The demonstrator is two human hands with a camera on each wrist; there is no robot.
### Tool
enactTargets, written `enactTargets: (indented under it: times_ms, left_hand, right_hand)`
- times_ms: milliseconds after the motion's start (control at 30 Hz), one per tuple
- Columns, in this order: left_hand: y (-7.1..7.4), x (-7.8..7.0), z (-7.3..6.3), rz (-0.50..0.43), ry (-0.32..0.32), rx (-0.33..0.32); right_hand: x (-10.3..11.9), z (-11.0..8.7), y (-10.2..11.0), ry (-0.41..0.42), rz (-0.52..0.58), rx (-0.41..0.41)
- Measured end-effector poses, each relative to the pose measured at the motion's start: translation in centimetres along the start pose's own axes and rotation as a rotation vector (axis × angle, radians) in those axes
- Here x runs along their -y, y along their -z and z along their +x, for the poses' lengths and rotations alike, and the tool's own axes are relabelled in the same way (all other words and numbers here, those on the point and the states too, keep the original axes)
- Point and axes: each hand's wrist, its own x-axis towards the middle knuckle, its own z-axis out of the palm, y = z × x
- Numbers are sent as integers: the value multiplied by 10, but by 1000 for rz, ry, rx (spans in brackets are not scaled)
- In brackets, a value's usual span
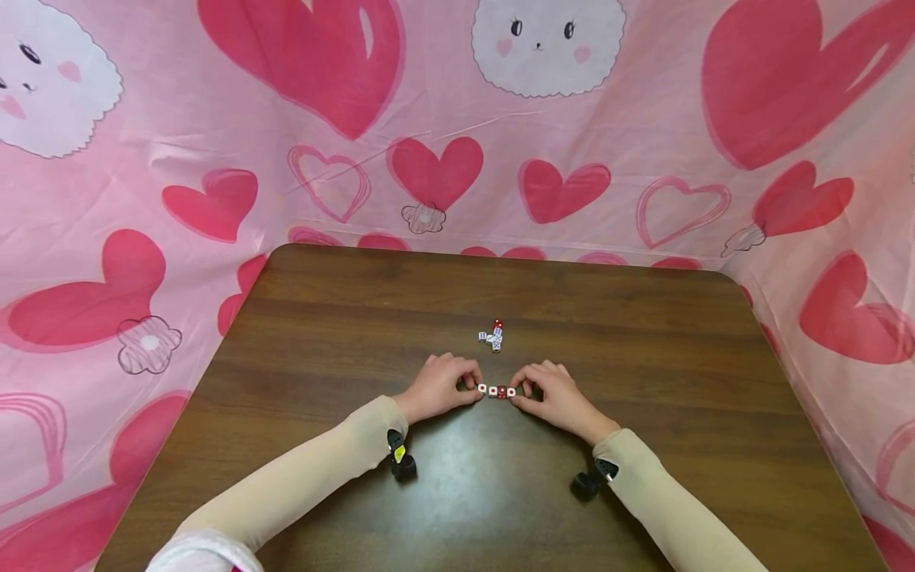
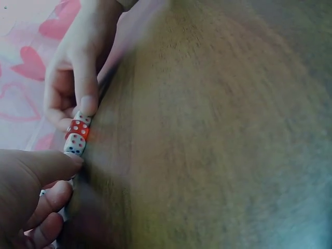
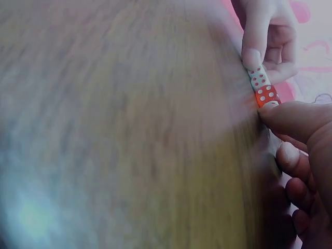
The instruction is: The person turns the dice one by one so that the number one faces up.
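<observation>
A short row of dice runs between the two hands in the head view. My left hand (image 1: 445, 387) pinches the white die (image 1: 482, 388) at the left end between thumb and finger. At the other end, my right hand (image 1: 556, 400) pinches a white die (image 1: 511, 392). Between them sit another white die (image 1: 493, 392) and a red die (image 1: 503, 392), side by side. The left wrist view shows the red die (image 2: 78, 128) close to the right hand. In the right wrist view a white die (image 3: 258, 77) touches the red one, and my right thumb partly covers the end die.
Beyond the row lies a loose cluster of several white dice (image 1: 496, 345) with a red die (image 1: 498, 323) at its far side. All rest on a brown wooden table (image 1: 343, 302). A pink cloth (image 1: 443, 103) with hearts hangs around the table's back and sides.
</observation>
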Motion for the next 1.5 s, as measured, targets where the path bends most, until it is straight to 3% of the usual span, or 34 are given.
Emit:
enactTargets:
  times_ms: [400, 800, 1067, 1300, 1500]
  left_hand:
    - [-4, 4, -5, 2, -13, -42]
    - [-4, 5, -8, -9, 7, -26]
    - [-4, 4, -9, 2, 7, -30]
    - [-3, 4, -10, -2, 7, -17]
    - [-4, 4, -11, -14, 6, -5]
  right_hand:
    - [6, 6, -1, -6, -51, -8]
    - [6, 10, 0, -4, -62, 3]
    - [1, 20, 10, -111, 120, 10]
    - [-4, 42, 9, -187, 162, -106]
    - [-4, 62, 9, -334, 191, -157]
